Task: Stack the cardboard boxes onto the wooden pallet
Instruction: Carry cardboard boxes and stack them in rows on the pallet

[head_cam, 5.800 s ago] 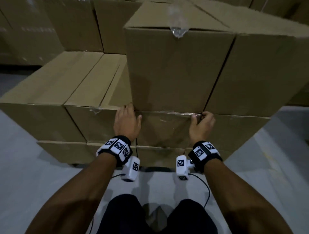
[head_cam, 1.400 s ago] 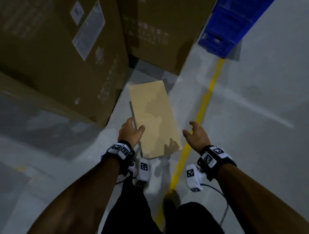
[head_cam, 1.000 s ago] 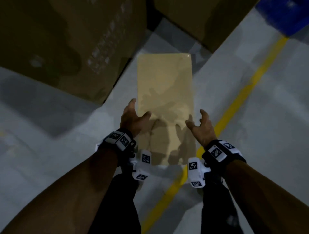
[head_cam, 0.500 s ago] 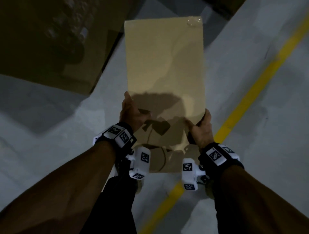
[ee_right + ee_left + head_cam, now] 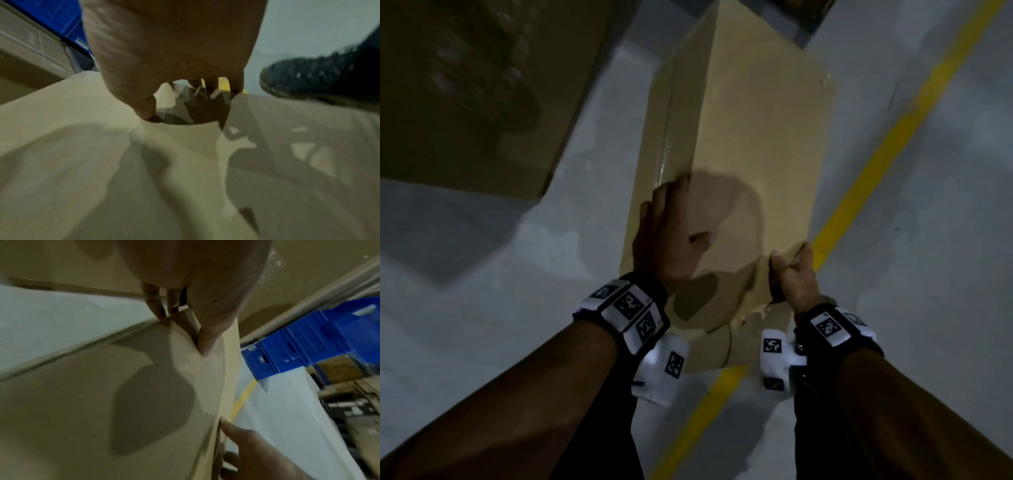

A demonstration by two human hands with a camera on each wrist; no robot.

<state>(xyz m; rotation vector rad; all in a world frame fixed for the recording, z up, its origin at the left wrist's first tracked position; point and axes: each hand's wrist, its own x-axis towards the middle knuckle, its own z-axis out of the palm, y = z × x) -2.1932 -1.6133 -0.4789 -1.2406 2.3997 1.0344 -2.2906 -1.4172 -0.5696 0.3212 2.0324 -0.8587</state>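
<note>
- I held the cardboard box point(image 5: 756, 144) between both hands above the grey floor point(image 5: 482, 308), its far end tipped away from me, apparently lifted clear so it could be carried to the pallet.
- My left hand point(image 5: 667, 236) lay flat against the box's left edge, fingers straight and pressed together, thumb spread across the top face; I judged this steadied the long side against tipping.
- My right hand point(image 5: 792, 277) pinched the near right corner, thumb on top and fingers curled underneath, probably bearing the weight from below.
- The wooden pallet was not visible in any view, so the box was yet to be stacked.
- The head view alone showed the whole layout: a yellow floor line point(image 5: 876, 154) running under the box and a large dark carton point(image 5: 476, 96) standing to the left.
- The left wrist view alone revealed blue plastic crates point(image 5: 308, 344) beyond the box, and my left fingertips point(image 5: 158, 309) reaching a seam on its side.
- The right wrist view, blurred, caught a black shoe point(image 5: 320, 79) on the floor beside the box, and the gap beneath my curled right hand.
</note>
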